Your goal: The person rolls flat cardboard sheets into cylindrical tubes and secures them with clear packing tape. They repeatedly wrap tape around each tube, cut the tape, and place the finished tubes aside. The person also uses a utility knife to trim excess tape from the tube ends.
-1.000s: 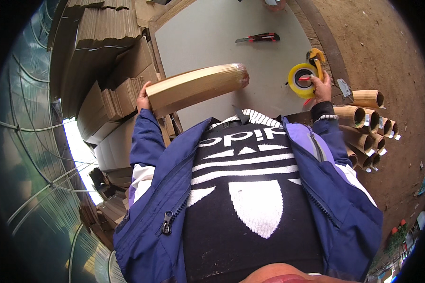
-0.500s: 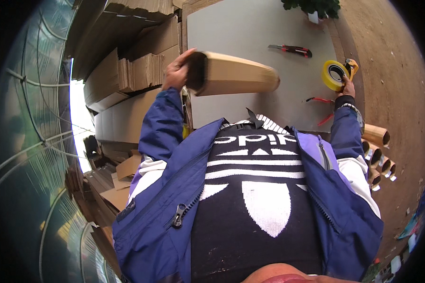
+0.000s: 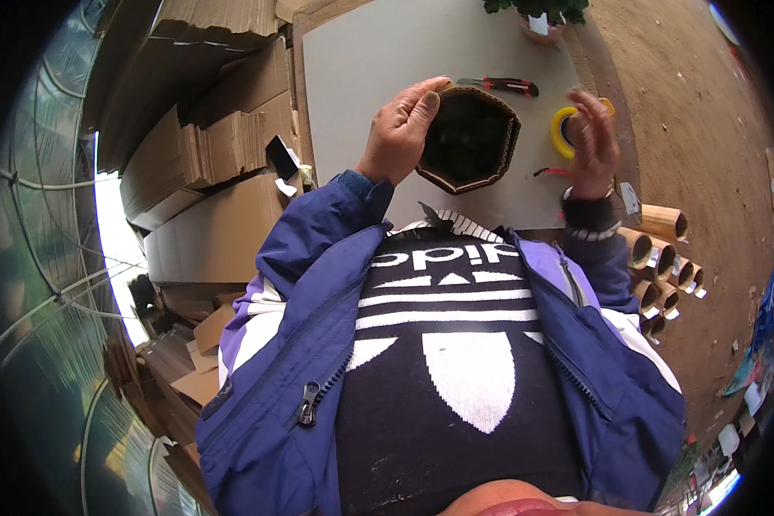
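Observation:
My left hand (image 3: 397,133) grips the near-left rim of a many-sided cardboard tube (image 3: 512,148), thumb on its edge. The tube now stands on end above the table, its wide dark mouth facing up at me; what is inside is too dark to make out. My right hand (image 3: 595,148) is lifted at the table's right side, fingers apart and slightly blurred, holding nothing. Beside it a yellow tape roll (image 3: 560,133) on its dispenser is partly hidden by the fingers. Behind the tube lies a red and black utility knife (image 3: 500,85).
The grey tabletop (image 3: 353,69) has a wooden border. A potted plant (image 3: 543,26) stands at its far right. A red-handled tool (image 3: 552,171) lies partly covered near my right wrist. Several finished cardboard tubes (image 3: 662,222) are stacked at right. Flat cardboard stacks (image 3: 224,150) fill the left.
The cardboard tube has swung from lying sideways to mouth up, nearer the table's middle. My right hand has let go of the tape dispenser, which is now on the table.

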### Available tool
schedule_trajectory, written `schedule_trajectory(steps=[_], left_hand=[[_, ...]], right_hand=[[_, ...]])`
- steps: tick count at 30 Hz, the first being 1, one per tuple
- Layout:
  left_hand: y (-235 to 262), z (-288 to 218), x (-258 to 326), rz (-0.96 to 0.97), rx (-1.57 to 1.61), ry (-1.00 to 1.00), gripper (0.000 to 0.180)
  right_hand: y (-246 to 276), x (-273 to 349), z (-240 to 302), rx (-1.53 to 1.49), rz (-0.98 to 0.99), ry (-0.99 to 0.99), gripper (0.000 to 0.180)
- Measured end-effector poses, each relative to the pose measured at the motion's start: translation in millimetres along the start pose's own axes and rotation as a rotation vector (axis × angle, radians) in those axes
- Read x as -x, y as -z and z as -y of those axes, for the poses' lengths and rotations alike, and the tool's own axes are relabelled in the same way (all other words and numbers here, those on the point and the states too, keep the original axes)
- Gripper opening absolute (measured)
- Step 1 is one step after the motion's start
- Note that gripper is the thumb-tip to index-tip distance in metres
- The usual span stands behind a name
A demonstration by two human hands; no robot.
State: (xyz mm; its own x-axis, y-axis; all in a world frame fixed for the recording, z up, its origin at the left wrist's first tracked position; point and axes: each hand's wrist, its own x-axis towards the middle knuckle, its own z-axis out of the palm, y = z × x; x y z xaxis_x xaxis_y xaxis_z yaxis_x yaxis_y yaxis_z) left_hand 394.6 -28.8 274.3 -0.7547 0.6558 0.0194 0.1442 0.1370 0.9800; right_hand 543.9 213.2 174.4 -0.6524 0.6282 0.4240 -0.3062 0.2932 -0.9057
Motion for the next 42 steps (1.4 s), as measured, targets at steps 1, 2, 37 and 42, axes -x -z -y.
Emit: schedule_trajectory(steps=[1, 2, 37, 42], left_hand=[[-3, 0, 1, 0.028, 0.084, 0.022, 0.039], [-5, -1, 2, 0.054, 0.166, 0.051, 0.042], [324, 205, 89, -0.047, -0.226, 0.45, 0.047], [342, 300, 139, -0.187, -0.331, 0.604, 0.037]], right_hand=[[-16, 1, 31, 0.152, 0.121, 0.26, 0.034], [-29, 6, 57, 0.205, 0.148, 0.424, 0.033], [-83, 117, -106, 0.598, 0.462, -0.762, 0.058], [-120, 140, -127, 0.635, 0.542, -0.824, 0.064]])
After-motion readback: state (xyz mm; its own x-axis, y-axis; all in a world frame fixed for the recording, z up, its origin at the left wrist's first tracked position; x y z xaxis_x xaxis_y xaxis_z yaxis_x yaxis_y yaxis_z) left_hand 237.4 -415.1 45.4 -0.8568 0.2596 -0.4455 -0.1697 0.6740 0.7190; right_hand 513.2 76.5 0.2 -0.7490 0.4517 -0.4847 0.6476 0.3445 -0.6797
